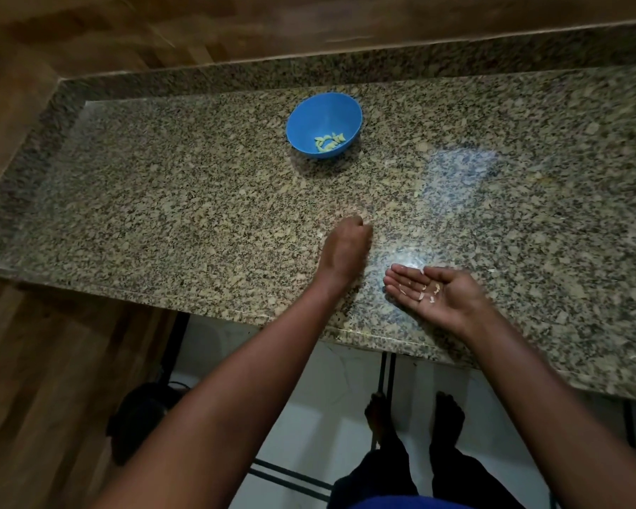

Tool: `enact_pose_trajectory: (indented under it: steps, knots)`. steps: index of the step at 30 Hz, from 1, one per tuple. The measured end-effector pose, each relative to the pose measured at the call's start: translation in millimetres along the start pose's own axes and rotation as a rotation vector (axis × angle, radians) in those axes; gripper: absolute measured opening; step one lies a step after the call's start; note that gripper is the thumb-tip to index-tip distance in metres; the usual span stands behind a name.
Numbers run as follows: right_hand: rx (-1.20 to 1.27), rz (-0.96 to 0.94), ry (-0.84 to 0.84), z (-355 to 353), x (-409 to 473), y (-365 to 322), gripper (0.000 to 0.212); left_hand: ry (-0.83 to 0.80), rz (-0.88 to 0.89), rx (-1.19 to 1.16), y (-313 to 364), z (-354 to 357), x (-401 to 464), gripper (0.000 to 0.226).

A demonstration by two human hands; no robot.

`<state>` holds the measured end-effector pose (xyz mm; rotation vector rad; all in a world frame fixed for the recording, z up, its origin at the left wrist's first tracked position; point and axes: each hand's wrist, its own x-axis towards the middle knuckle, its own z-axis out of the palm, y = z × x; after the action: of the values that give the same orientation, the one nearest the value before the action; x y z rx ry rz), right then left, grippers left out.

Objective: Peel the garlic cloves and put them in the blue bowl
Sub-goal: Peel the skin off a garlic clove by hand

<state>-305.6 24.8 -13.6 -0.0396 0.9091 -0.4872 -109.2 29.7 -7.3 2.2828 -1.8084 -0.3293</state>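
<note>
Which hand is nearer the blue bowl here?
Left. The left hand is curled on the counter directly in front of the blue bowl, well short of it. The right hand lies palm-up farther back, nearer the counter's front edge.

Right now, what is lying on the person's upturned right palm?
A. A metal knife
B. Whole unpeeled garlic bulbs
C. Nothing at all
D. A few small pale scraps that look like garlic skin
D: the right hand lies flat and palm up over the speckled granite counter, with a few small pale flakes of garlic skin on it; the peeled garlic cloves sit in the round blue plastic bowl.
</note>
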Motion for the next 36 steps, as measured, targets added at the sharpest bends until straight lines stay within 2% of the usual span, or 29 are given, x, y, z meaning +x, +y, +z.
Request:
enact_pose_trajectory:
  steps: [3,5,7,9,11,13,16,18,21,23,25,27,29,32,34,36]
  knots:
    - [-0.040,0.000,0.016,-2,-1,1,0.046,0.004,-0.021,-0.124,5,14,-22,0.018]
    - [-0.043,0.002,0.030,-3,-2,3,0.046,-0.031,-0.111,-0.347,10,7,-30,0.006]
    - [-0.029,-0.006,0.041,-3,-4,6,0.046,-0.065,-0.273,-0.657,13,-6,-33,0.017]
    - [0.005,-0.014,0.042,-2,-5,10,0.046,-0.128,-0.284,-0.841,18,-18,-35,0.021]
    - [0.068,-0.031,0.037,1,-8,15,0.042,-0.232,-0.176,-0.833,34,-31,-43,0.021]
    - [0.119,-0.056,0.031,4,-9,19,0.037,-0.329,-0.037,-0.724,51,-38,-53,0.024]
    - [0.184,-0.079,0.046,6,-8,22,0.033,-0.346,0.100,-0.522,63,-41,-61,0.030]
    - [0.213,-0.074,0.063,5,-8,24,0.032,-0.272,0.099,-0.484,58,-45,-59,0.028]
    - [0.217,-0.060,0.044,4,-10,23,0.035,-0.193,0.013,-0.554,40,-58,-49,0.022]
    - [0.193,-0.059,0.027,5,-11,22,0.038,-0.241,-0.024,-0.630,27,-63,-41,0.017]
    - [0.204,-0.066,0.015,8,-12,22,0.036,-0.359,0.034,-0.643,23,-63,-38,0.017]
    - [0.218,-0.067,0.016,12,-10,23,0.030,-0.393,0.086,-0.614,26,-60,-38,0.016]
    - [0.205,-0.064,0.011,13,-7,24,0.034,-0.320,0.024,-0.702,22,-63,-35,0.014]
    - [0.188,-0.072,-0.016,10,-4,21,0.039,-0.067,-0.192,-0.825,-14,-68,-19,0.016]
    - [0.185,-0.075,-0.029,7,-4,18,0.040,0.054,-0.281,-0.686,-50,-58,-8,0.020]
    - [0.167,-0.073,-0.021,4,-2,18,0.041,0.043,-0.302,-0.455,-76,-35,-3,0.033]
